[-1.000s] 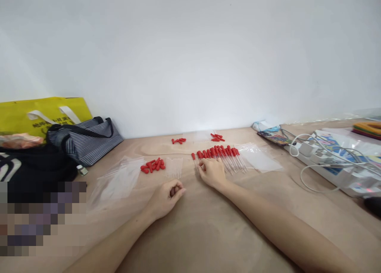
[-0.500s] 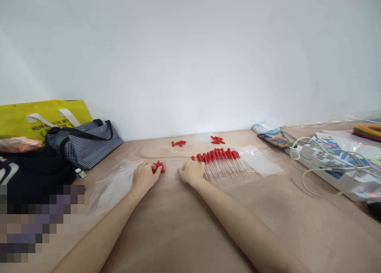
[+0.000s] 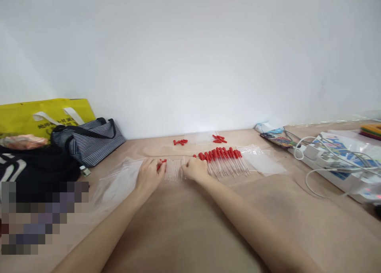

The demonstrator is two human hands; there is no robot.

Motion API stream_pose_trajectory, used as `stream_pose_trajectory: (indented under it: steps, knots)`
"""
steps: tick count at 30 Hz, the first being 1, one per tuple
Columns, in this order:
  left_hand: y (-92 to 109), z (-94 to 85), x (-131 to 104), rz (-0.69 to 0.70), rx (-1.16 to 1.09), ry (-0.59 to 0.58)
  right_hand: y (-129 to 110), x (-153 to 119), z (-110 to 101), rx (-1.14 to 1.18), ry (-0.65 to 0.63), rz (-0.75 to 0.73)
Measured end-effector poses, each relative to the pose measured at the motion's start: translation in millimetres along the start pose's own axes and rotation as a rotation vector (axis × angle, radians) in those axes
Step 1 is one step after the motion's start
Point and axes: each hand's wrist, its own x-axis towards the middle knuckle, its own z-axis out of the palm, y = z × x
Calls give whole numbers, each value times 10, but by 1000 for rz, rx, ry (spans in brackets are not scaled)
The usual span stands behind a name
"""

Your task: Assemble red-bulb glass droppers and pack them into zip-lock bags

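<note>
a smooth tan desk (image 3: pixel 178 233) meets a plain pale wall (image 3: pixel 190 58). clear, slim tubes (image 3: pixel 173 170) lie flat in a row between the hands, long axes running from the wall side towards the person. the left hand (image 3: pixel 149 175) curls over rubbery-looking red bulbs (image 3: pixel 161 165); the right hand (image 3: pixel 195 169) has its fingertips gathered at the row's right end. blur and the fingers hide whether either grip pinches anything, so i cannot tell. right of that hand, droppers (image 3: pixel 224 161) lie side by side, rounded red ends towards the wall, thin clear tips slanting nearer and rightward. thin, glossy plastic bags (image 3: pixel 120 181) spread at left, near a striped fabric bag (image 3: pixel 92 140).
</note>
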Motion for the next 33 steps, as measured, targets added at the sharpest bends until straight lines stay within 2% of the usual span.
stream_pose_trajectory:
  steps: [2,6,9,11,18,33]
  knots:
    - [152,-37,-135,100,-131,-2,145,-106,-83,18,29,-77]
    - [439,-13,-437,207,-405,-209,616,-371,-180,194,123,-388]
    - [542,45,-563,185,-555,-320,943,-542,-170,238,135,-629]
    - [554,74,-585,158,-628,-361,1064,-618,-144,250,139,-685]
    - [519,61,-539,225,-701,-408,1048,-724,-107,252,87,-706]
    - [556,70,-506,139,-723,-433,1032,-746,-69,146,83,-819]
